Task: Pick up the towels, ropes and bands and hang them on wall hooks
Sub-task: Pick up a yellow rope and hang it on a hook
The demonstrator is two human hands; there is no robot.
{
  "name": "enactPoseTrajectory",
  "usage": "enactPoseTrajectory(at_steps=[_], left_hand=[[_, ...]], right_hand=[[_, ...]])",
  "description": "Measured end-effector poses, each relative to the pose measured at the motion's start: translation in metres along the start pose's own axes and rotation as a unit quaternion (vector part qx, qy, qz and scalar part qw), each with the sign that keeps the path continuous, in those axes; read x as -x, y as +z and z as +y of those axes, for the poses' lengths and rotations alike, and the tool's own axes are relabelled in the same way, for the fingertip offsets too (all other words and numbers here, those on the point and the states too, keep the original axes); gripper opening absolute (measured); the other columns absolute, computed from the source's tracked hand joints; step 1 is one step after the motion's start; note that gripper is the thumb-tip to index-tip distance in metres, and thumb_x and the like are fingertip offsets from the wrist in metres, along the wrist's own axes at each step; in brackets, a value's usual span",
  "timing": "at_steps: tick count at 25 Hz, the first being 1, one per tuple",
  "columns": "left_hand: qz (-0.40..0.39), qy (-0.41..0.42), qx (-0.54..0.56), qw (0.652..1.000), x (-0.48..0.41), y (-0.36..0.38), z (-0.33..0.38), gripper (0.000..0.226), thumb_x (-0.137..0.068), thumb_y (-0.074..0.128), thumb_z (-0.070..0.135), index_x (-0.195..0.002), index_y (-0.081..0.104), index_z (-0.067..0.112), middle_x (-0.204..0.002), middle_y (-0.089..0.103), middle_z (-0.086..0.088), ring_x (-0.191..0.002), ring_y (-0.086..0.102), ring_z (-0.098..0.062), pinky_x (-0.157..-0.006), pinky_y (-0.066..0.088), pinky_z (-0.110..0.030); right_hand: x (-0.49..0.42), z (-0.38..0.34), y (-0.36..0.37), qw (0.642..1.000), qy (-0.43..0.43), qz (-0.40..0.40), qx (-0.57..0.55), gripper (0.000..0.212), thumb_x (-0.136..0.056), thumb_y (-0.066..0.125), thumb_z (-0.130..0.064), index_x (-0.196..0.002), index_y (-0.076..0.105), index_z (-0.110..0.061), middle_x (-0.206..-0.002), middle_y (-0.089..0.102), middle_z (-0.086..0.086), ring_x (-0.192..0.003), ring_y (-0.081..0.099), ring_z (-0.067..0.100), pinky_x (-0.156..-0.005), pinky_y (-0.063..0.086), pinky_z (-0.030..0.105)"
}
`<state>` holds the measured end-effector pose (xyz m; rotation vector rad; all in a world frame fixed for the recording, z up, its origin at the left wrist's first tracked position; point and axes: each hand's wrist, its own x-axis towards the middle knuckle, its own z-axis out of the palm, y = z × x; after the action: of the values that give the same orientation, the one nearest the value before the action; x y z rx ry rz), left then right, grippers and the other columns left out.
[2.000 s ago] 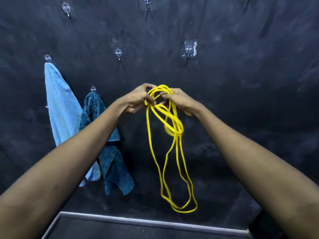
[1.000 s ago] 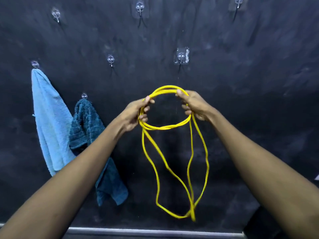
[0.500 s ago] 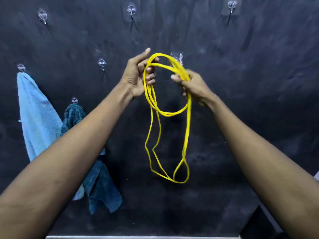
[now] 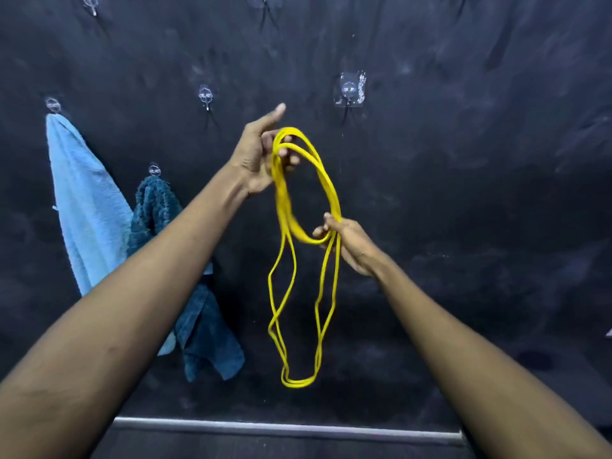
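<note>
A yellow band (image 4: 326, 293), coiled in several loops, hangs in front of a black wall. My left hand (image 4: 261, 157) holds the top of the loops, its fingers curled through them and the thumb pointing up. Lower and to the right, my right hand (image 4: 347, 240) pinches the loops' lower bend. Below it the band's long ends dangle free. A clear wall hook (image 4: 349, 92) sits bare above and right of my left hand. A light blue towel (image 4: 84, 207) and a dark teal towel (image 4: 159, 210) hang from hooks on the left.
More bare clear hooks dot the wall: a middle hook (image 4: 205, 97) left of my left hand and an upper-left hook (image 4: 89, 1). A metal rail (image 4: 284, 427) runs along the bottom below the wall.
My right hand has dropped from beside the left down along the band, stretching the coil into a tall oval. My left hand stays high. The view has shifted slightly.
</note>
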<state>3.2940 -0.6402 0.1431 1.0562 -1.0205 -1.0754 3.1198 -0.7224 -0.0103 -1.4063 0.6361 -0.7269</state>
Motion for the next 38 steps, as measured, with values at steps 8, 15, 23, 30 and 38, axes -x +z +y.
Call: enactPoseTrajectory(at_steps=[8, 15, 23, 30, 38], left_hand=[[-0.134, -0.113, -0.387, 0.905, 0.028, -0.040, -0.043, 0.091, -0.060, 0.086, 0.055, -0.135, 0.050, 0.018, -0.126, 0.060, 0.006, -0.119, 0.059, -0.012, -0.103, 0.042, -0.029], [-0.155, -0.129, -0.270, 0.942, 0.039, -0.037, -0.083, 0.019, -0.083, 0.075, 0.024, -0.088, 0.061, 0.013, -0.066, 0.044, 0.001, -0.054, 0.046, -0.009, -0.058, 0.049, -0.024], [0.113, -0.072, -0.460, 0.878, 0.056, -0.115, -0.101, 0.054, -0.080, 0.064, 0.065, -0.063, 0.046, 0.017, -0.055, 0.039, -0.003, -0.050, 0.037, -0.016, -0.050, 0.029, -0.027], [0.113, -0.178, -0.452, 0.866, 0.078, -0.128, -0.138, 0.089, -0.061, 0.048, 0.094, -0.097, 0.062, 0.014, -0.085, 0.056, -0.005, -0.072, 0.055, -0.018, -0.073, 0.043, -0.030], [0.025, -0.104, -0.073, 0.992, 0.076, -0.023, -0.139, 0.020, -0.085, 0.063, 0.018, -0.066, 0.062, 0.021, -0.049, 0.050, 0.006, -0.058, 0.062, -0.016, -0.066, 0.049, -0.024]], right_hand=[[0.007, -0.064, 0.010, 0.976, -0.070, -0.031, 0.205, 0.030, -0.097, 0.056, -0.033, -0.081, 0.059, -0.008, -0.052, 0.029, -0.005, -0.039, 0.025, 0.008, -0.038, 0.022, 0.018], [0.019, -0.068, 0.011, 0.897, -0.026, -0.114, 0.427, 0.027, -0.086, 0.071, -0.039, -0.095, 0.060, -0.016, -0.072, 0.048, 0.003, -0.058, 0.043, 0.015, -0.047, 0.032, 0.026], [0.027, -0.029, -0.048, 0.888, 0.129, -0.194, 0.396, 0.035, -0.095, 0.063, -0.037, -0.067, 0.056, -0.016, -0.049, 0.036, -0.006, -0.042, 0.039, 0.009, -0.049, 0.038, 0.023], [0.018, -0.036, -0.019, 0.954, 0.019, -0.105, 0.280, 0.030, -0.101, 0.053, -0.032, -0.073, 0.051, -0.020, -0.056, 0.029, -0.007, -0.043, 0.021, 0.005, -0.040, 0.018, 0.018], [0.007, -0.067, 0.032, 0.908, -0.094, -0.147, 0.381, 0.026, -0.091, 0.068, -0.035, -0.072, 0.065, -0.016, -0.055, 0.040, 0.005, -0.042, 0.036, 0.011, -0.039, 0.030, 0.020]])
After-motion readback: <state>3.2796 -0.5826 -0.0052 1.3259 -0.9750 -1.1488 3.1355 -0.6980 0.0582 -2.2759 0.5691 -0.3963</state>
